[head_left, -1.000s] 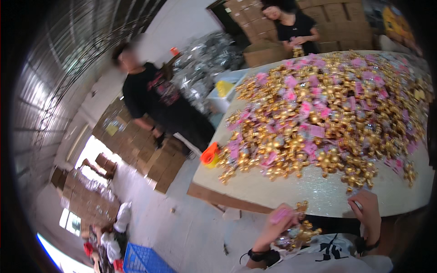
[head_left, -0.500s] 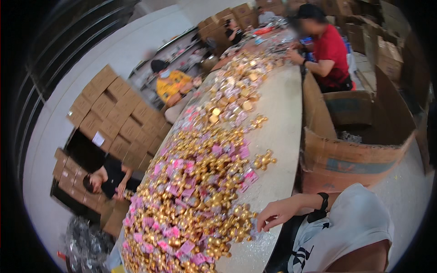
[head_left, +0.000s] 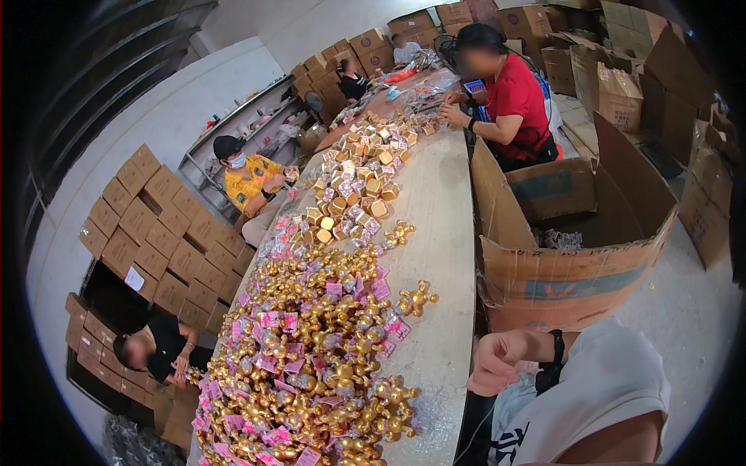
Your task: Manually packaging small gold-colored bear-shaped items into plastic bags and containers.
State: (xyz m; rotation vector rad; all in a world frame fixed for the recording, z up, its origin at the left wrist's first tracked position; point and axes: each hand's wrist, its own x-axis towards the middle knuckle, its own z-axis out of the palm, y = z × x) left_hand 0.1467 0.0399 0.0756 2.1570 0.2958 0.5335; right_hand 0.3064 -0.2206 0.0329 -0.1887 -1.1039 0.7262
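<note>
Right hand (head_left: 496,363) at lower right, fingers curled together, seemingly empty; left hand out of frame. Gold figures (head_left: 346,374) heap on the bench (head_left: 439,233), lower left-centre: best gripped bodily, pink tags (head_left: 397,329) unsnagged

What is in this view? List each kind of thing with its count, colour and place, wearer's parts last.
Gold figures: too many to count, gold, heaped on the near part of the table.
Pink cards: many, pink, among the figures.
Box-shaped pieces: many, gold and whitish, farther along the table.
Table: one, pale, middle.
Large open carton: one, brown with a blue-green band, right of the table.
Other cartons: many, brown, stacked left and back, more at right.
Wrapping heap: one, dark silvery, lower left.
Co-workers: five; tops red, yellow, black, black, white; around the table.
White shirt: one, white with black marks, lower right.
Wristband: one, black, at the wrist.
Right hand: one, bare, fingers curled, beside the table's right edge.
</note>
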